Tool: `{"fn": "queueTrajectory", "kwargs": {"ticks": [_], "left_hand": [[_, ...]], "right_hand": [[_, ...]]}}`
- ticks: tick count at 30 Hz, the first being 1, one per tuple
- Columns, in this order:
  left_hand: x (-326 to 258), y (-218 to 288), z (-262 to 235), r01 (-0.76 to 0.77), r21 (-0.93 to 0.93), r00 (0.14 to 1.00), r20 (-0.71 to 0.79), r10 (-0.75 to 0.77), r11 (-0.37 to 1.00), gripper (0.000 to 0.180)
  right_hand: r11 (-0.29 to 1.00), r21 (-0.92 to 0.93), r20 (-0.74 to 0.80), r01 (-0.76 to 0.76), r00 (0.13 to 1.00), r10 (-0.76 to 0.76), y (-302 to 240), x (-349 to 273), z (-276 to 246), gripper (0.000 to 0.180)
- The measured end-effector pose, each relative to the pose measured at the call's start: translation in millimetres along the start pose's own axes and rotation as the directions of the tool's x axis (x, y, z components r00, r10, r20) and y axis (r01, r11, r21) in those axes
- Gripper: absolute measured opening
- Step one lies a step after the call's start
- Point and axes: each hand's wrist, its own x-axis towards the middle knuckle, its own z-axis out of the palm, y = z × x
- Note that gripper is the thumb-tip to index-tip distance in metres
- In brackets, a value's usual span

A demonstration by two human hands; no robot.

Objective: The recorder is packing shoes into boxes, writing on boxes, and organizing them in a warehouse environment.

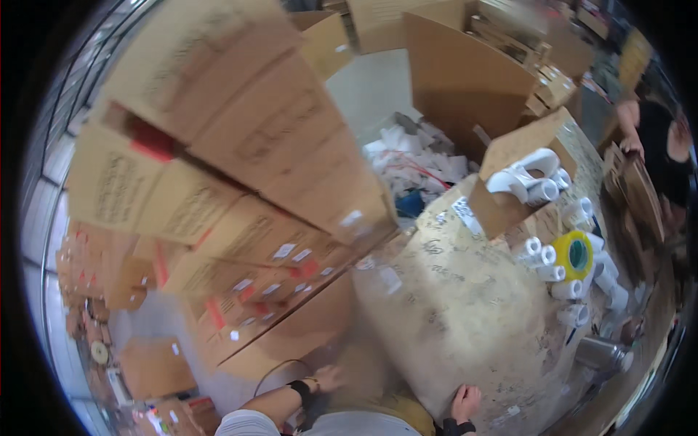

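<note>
My left hand [329, 378] is in front of my body at the bottom, near the worktable's left corner and the long brown carton below the stacked boxes. It is smeared, so its fingers do not show clearly, and I see nothing in it. My right hand [465, 403] rests on the near edge of the worn, scribbled worktable [465, 305], fingers lying on the surface and holding nothing. A tall stack of brown cardboard cartons [262, 123] with red tape and white labels rises left of the table.
White paper rolls [578, 211] and a yellow tape roll [574, 256] crowd the table's right side, near a metal cylinder [603, 354]. Behind stands a large open carton [465, 80] of white scraps [414, 156]. Another person [654, 145] holds flattened cardboard at right.
</note>
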Motion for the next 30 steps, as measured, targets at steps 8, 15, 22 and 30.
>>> {"fn": "queueTrajectory", "kwargs": {"ticks": [8,15,22,30], "left_hand": [[-209,-88,127,0.338,-0.772,0.86,0.021,-0.51,0.538,0.058],[-213,-100,181,0.119,-0.91,0.838,-0.122,-0.532,0.397,0.058],[-243,-144,300,-0.06,-0.998,0.729,-0.036,-0.684,-0.012,0.059],[-273,-125,374,-0.25,-0.843,0.668,0.206,-0.715,-0.477,0.059]], "right_hand": [[0.999,-0.046,0.452,0.012,0.892,0.01,6,10,-18,0.015],[0.912,-0.079,0.972,0.403,0.234,-0.02,-64,19,19,0.043],[0.623,-0.095,0.995,0.776,0.101,0.026,-255,12,140,0.032],[0.114,0.243,0.969,0.963,-0.248,0.025,-448,-75,297,0.02]]}}
